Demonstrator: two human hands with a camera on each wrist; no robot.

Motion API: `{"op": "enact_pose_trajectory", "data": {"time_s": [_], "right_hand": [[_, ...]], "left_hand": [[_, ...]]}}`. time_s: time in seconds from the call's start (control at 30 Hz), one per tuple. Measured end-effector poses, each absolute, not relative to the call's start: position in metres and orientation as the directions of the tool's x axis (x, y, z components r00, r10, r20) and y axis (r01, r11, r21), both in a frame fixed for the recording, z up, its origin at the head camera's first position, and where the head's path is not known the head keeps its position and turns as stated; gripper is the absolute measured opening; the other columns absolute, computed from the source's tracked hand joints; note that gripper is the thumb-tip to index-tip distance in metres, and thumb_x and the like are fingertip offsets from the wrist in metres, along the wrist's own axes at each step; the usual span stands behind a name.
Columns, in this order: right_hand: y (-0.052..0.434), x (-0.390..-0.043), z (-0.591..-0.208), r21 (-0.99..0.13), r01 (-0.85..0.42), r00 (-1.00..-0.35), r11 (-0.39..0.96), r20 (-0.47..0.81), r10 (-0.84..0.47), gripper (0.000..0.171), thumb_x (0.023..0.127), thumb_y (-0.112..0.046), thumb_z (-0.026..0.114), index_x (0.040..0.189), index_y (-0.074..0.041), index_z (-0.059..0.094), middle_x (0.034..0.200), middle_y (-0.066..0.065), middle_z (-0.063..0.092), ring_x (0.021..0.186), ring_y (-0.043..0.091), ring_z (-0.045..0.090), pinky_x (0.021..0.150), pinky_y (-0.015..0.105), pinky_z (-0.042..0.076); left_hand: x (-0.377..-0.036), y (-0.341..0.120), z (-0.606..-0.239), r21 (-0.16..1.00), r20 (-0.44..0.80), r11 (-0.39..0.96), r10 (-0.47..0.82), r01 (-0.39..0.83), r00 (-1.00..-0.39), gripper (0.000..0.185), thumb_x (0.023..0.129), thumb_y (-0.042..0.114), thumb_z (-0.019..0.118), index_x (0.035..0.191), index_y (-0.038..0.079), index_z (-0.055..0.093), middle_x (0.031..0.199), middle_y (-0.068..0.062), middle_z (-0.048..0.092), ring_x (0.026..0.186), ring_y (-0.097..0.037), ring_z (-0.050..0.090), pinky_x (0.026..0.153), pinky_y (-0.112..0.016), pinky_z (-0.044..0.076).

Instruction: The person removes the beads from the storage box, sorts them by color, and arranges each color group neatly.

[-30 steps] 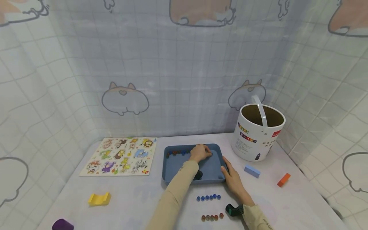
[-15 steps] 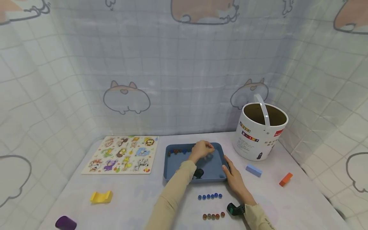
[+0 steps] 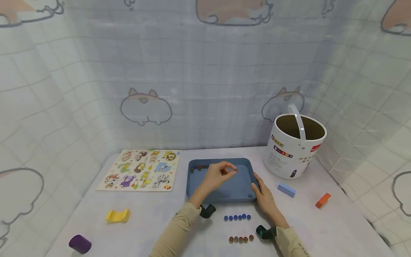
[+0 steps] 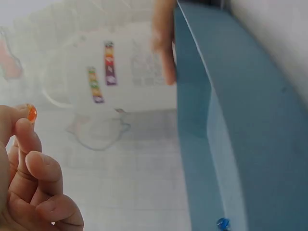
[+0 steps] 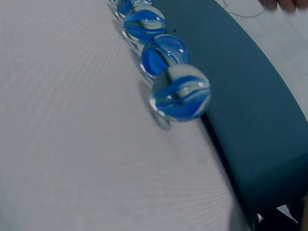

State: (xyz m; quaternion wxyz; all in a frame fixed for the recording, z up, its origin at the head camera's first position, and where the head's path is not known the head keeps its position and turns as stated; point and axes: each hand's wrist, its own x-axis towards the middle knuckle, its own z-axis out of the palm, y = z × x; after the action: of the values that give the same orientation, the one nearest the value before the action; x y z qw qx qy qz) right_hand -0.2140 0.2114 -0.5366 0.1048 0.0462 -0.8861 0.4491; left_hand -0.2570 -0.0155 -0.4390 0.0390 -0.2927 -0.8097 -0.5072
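Observation:
My left hand (image 3: 216, 176) is raised over the blue-grey tray (image 3: 221, 200), pinching an orange marble (image 4: 32, 113) between thumb and index finger. Its other fingers are curled loosely in the left wrist view. A row of red-brown and blue marbles (image 3: 199, 167) lies along the tray's far side, partly hidden by this hand. At the tray's right wall, my right hand (image 3: 267, 205) rests with its fingers extended along the outside and the thumb at the rim. Blue-swirled marbles (image 5: 181, 92) line up on the table in front of the tray.
Nearer me is a row of reddish marbles (image 3: 240, 240). A white bucket (image 3: 289, 157), a blue block (image 3: 287, 190) and an orange block (image 3: 323, 200) stand right. Leftward are an animal puzzle board (image 3: 141, 171), a yellow block (image 3: 118, 216) and a purple cylinder (image 3: 80, 244).
My left hand has drawn back and up from the tray's far right area with the orange marble, its wrist now in front of the tray. My right hand stays at the tray's side.

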Motion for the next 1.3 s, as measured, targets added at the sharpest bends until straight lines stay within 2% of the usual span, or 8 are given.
{"op": "enact_pose_trajectory", "data": {"time_s": [0.2,0.47,0.6,0.73,0.9,1.03,1.13,1.3], "right_hand": [[0.213,-0.215,-0.538,-0.784,-0.186,-0.974,0.592,0.229,-0.003,0.056,0.105,-0.036,0.039,0.154,-0.014,0.025,0.155,0.021,0.032,0.140,0.046,0.033,0.110,0.064,0.027],[0.213,-0.211,-0.537,-0.780,-0.186,-0.974,0.597,0.228,-0.006,0.055,0.105,-0.033,0.038,0.154,-0.011,0.025,0.155,0.023,0.030,0.139,0.047,0.032,0.110,0.064,0.026],[0.212,-0.211,-0.537,-0.785,-0.187,-0.975,0.591,0.224,-0.012,0.055,0.106,-0.033,0.037,0.154,-0.010,0.024,0.155,0.023,0.030,0.140,0.047,0.031,0.110,0.063,0.026],[0.212,-0.212,-0.535,-0.785,-0.192,-0.974,0.588,0.228,-0.014,0.055,0.106,-0.033,0.037,0.154,-0.008,0.024,0.155,0.024,0.030,0.140,0.047,0.030,0.111,0.063,0.025],[0.212,-0.214,-0.533,-0.789,-0.186,-0.975,0.586,0.222,-0.011,0.056,0.106,-0.034,0.037,0.154,-0.009,0.024,0.156,0.023,0.030,0.141,0.047,0.029,0.111,0.063,0.024],[0.213,-0.214,-0.534,-0.788,-0.186,-0.976,0.587,0.218,-0.017,0.056,0.106,-0.034,0.037,0.154,-0.009,0.023,0.156,0.023,0.030,0.141,0.047,0.029,0.112,0.062,0.024],[0.213,-0.214,-0.534,-0.787,-0.186,-0.975,0.588,0.220,-0.015,0.056,0.106,-0.034,0.037,0.154,-0.009,0.023,0.155,0.023,0.030,0.141,0.047,0.029,0.112,0.062,0.024],[0.210,-0.212,-0.533,-0.777,-0.191,-0.972,0.599,0.235,-0.006,0.056,0.106,-0.034,0.037,0.153,-0.007,0.025,0.154,0.025,0.032,0.139,0.049,0.031,0.110,0.063,0.025]], "left_hand": [[-0.214,-0.045,-0.443,0.812,0.358,0.276,0.461,0.515,-0.812,0.009,0.090,0.018,0.069,0.098,0.015,0.072,0.071,-0.003,0.063,0.054,0.000,0.041,0.051,-0.019,0.037],[-0.168,-0.070,-0.482,0.848,0.195,0.329,0.536,0.416,-0.821,0.007,0.088,0.016,0.072,0.094,0.015,0.073,0.069,-0.002,0.065,0.049,0.004,0.038,0.048,-0.014,0.033],[-0.152,-0.073,-0.491,0.813,0.143,0.398,0.570,0.424,-0.809,0.006,0.085,0.015,0.074,0.090,0.018,0.073,0.062,0.005,0.063,0.047,0.006,0.037,0.045,-0.013,0.033],[-0.145,-0.074,-0.499,0.810,0.061,0.441,0.593,0.386,-0.803,0.010,0.082,0.010,0.074,0.087,0.019,0.074,0.058,0.012,0.057,0.043,0.006,0.038,0.042,-0.014,0.032],[-0.145,-0.072,-0.506,0.814,0.027,0.449,0.605,0.369,-0.795,0.010,0.080,0.009,0.074,0.084,0.018,0.074,0.056,0.014,0.055,0.044,0.006,0.040,0.044,-0.013,0.033],[-0.141,-0.069,-0.510,0.788,0.010,0.476,0.626,0.392,-0.780,0.008,0.078,0.011,0.075,0.081,0.019,0.072,0.055,0.017,0.055,0.047,0.008,0.040,0.047,-0.012,0.034],[-0.137,-0.066,-0.510,0.738,0.011,0.527,0.614,0.421,-0.789,0.009,0.077,0.015,0.076,0.079,0.023,0.071,0.054,0.020,0.050,0.047,0.009,0.038,0.047,-0.013,0.033],[-0.133,-0.065,-0.506,0.700,0.007,0.572,0.594,0.429,-0.804,0.006,0.079,0.021,0.076,0.080,0.023,0.071,0.055,0.020,0.047,0.047,0.007,0.037,0.047,-0.015,0.033]]}}
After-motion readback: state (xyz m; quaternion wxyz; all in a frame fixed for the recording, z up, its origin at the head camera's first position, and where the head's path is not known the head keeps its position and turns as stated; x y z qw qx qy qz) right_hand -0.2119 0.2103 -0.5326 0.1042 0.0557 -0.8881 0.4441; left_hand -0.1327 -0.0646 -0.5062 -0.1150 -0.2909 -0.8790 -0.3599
